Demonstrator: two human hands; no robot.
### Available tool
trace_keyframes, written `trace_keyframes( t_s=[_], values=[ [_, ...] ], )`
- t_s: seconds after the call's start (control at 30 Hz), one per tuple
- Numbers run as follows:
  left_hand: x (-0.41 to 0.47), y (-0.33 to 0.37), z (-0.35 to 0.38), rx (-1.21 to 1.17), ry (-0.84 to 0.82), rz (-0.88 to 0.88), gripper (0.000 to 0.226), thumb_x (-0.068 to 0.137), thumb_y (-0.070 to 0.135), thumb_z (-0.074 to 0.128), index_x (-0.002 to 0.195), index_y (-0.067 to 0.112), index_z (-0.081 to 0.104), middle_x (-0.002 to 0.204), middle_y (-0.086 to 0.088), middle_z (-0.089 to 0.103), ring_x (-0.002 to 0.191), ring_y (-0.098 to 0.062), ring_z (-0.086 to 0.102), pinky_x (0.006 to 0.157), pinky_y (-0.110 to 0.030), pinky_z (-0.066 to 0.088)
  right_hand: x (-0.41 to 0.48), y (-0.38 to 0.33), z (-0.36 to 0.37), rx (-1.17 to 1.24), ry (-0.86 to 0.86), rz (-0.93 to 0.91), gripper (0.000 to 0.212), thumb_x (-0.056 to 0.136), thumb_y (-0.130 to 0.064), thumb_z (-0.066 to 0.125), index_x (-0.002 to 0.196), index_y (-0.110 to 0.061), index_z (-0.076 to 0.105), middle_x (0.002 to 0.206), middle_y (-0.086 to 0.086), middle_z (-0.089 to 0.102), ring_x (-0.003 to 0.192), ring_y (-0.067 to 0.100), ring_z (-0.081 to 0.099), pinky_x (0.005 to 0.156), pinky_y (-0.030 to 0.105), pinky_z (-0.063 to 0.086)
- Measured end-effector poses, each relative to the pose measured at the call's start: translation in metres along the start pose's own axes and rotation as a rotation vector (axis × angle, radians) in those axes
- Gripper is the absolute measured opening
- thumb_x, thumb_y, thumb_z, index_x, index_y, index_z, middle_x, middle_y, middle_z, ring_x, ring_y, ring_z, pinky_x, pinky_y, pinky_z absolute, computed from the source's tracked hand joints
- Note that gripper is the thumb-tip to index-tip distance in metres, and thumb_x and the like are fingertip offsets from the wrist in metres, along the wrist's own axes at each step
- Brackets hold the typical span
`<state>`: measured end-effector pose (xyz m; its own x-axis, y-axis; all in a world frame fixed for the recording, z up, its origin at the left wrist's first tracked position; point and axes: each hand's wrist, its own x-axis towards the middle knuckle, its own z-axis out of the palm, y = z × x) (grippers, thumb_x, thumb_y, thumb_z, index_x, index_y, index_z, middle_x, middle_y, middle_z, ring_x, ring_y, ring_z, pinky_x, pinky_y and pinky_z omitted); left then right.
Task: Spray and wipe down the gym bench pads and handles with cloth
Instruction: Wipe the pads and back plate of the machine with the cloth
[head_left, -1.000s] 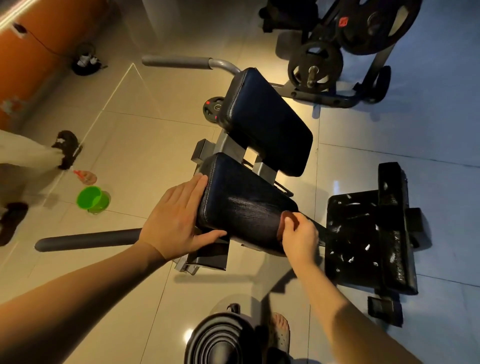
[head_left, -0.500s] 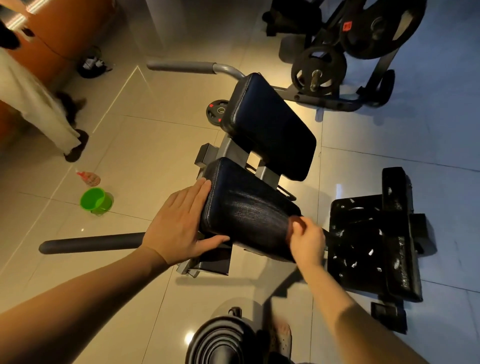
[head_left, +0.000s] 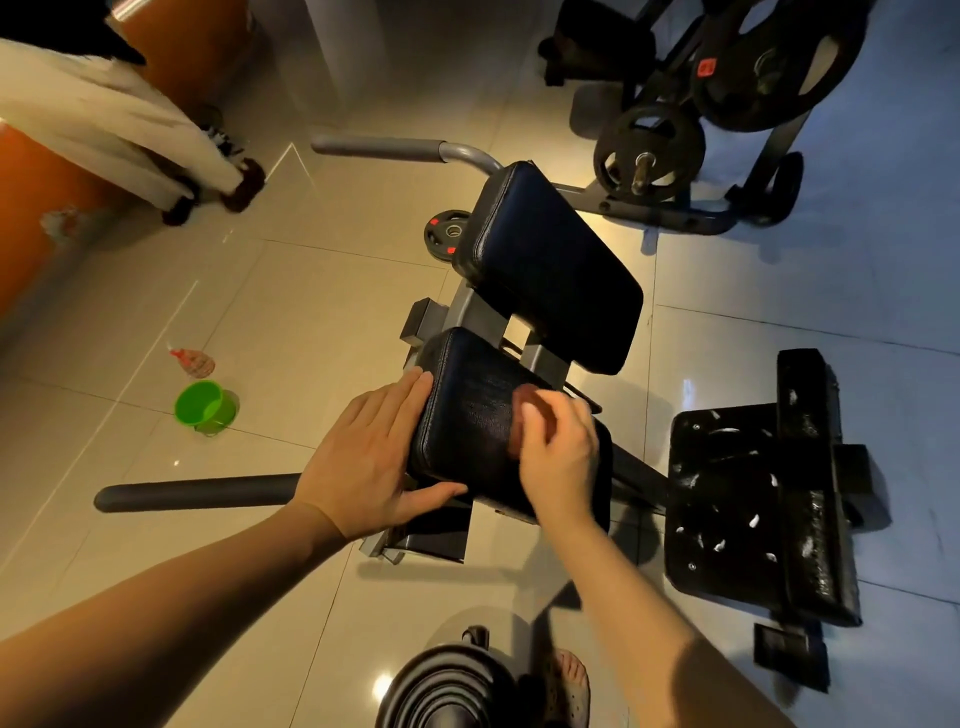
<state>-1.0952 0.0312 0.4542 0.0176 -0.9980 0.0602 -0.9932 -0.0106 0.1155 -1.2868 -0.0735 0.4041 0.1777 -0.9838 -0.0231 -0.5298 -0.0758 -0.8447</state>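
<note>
Two black bench pads sit on a grey frame: a near pad (head_left: 472, 415) and a far pad (head_left: 550, 265). My left hand (head_left: 369, 457) lies flat against the near pad's left edge, fingers straight, thumb under its near side. My right hand (head_left: 558, 452) is on top of the same pad and grips a small brownish cloth (head_left: 522, 410), mostly hidden by the fingers and blurred. A dark handle bar (head_left: 197, 491) sticks out left near me, a grey handle bar (head_left: 384, 148) farther off. The spray bottle (head_left: 192, 361) lies on the floor at left.
A green bucket (head_left: 205, 408) stands beside the spray bottle. A person in light trousers (head_left: 119, 124) walks at the far left by an orange wall. A worn black footplate (head_left: 758, 499) is right of the bench. Weight plates on a rack (head_left: 649, 150) stand behind. A black round object (head_left: 447, 686) sits by my foot.
My right hand has slid with the cloth from the pad's right end up onto its top, toward the left. The left hand stayed put. The person at left walked farther away.
</note>
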Motion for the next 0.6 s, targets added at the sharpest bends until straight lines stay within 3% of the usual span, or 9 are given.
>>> trace_keyframes(
  t_s=[0.1,0.2,0.3,0.4,0.47,0.53,0.6],
  values=[
    [0.0,-0.001,0.0,0.009,0.003,0.007,0.112,0.085,0.085,0.046,0.159,0.005,0.025,0.158,-0.019,0.04,0.139,-0.032,0.045,0.117,-0.044,0.035,0.005,0.051,-0.02,-0.104,0.029,0.23,0.019,0.103,-0.021,0.054,0.115,-0.013,0.066,0.116,0.007,0.061,0.109,0.025,0.058,0.078,0.022,0.037],
    [0.0,0.0,0.0,0.007,0.001,0.008,0.112,0.085,0.085,0.046,0.159,0.004,0.024,0.159,-0.019,0.039,0.14,-0.032,0.045,0.118,-0.045,0.036,0.009,0.04,-0.017,-0.024,0.028,0.318,0.011,0.1,-0.019,0.057,0.106,-0.017,0.066,0.112,0.007,0.064,0.109,0.027,0.058,0.083,0.031,0.04],
    [-0.001,0.0,0.0,-0.012,-0.006,-0.001,0.112,0.085,0.086,0.045,0.16,0.006,0.022,0.16,-0.018,0.037,0.141,-0.033,0.044,0.117,-0.046,0.038,0.016,-0.016,0.003,0.074,-0.014,0.186,0.007,0.097,-0.026,0.059,0.096,-0.02,0.063,0.105,0.002,0.061,0.098,0.02,0.059,0.072,0.023,0.044],
    [0.0,0.0,0.0,-0.017,-0.017,-0.015,0.113,0.084,0.088,0.043,0.161,0.009,0.021,0.161,-0.017,0.035,0.141,-0.032,0.044,0.118,-0.045,0.036,0.017,-0.054,0.011,0.069,-0.052,0.0,0.014,0.096,-0.037,0.064,0.099,-0.023,0.062,0.108,-0.005,0.057,0.1,0.014,0.056,0.078,0.027,0.05],
    [0.0,0.001,0.001,-0.021,-0.013,-0.018,0.113,0.083,0.089,0.043,0.16,0.009,0.022,0.161,-0.017,0.036,0.141,-0.033,0.044,0.118,-0.045,0.036,0.014,-0.049,0.01,0.057,-0.049,-0.098,0.011,0.098,-0.033,0.063,0.102,-0.023,0.063,0.107,-0.005,0.057,0.101,0.014,0.056,0.079,0.028,0.051],
    [0.0,0.001,0.0,-0.023,-0.006,-0.015,0.113,0.083,0.088,0.043,0.16,0.008,0.023,0.161,-0.017,0.037,0.14,-0.033,0.045,0.117,-0.045,0.037,0.006,-0.023,0.005,0.04,-0.041,-0.149,0.008,0.1,-0.029,0.062,0.103,-0.022,0.065,0.105,-0.006,0.057,0.097,0.009,0.055,0.074,0.02,0.047],
    [0.0,0.0,0.0,-0.015,-0.004,-0.008,0.113,0.084,0.087,0.044,0.16,0.006,0.024,0.16,-0.017,0.036,0.14,-0.033,0.045,0.117,-0.046,0.038,-0.004,0.014,-0.004,0.017,-0.023,-0.089,0.008,0.1,-0.026,0.061,0.104,-0.02,0.065,0.105,-0.006,0.057,0.095,0.005,0.054,0.073,0.015,0.043]
  ],
)
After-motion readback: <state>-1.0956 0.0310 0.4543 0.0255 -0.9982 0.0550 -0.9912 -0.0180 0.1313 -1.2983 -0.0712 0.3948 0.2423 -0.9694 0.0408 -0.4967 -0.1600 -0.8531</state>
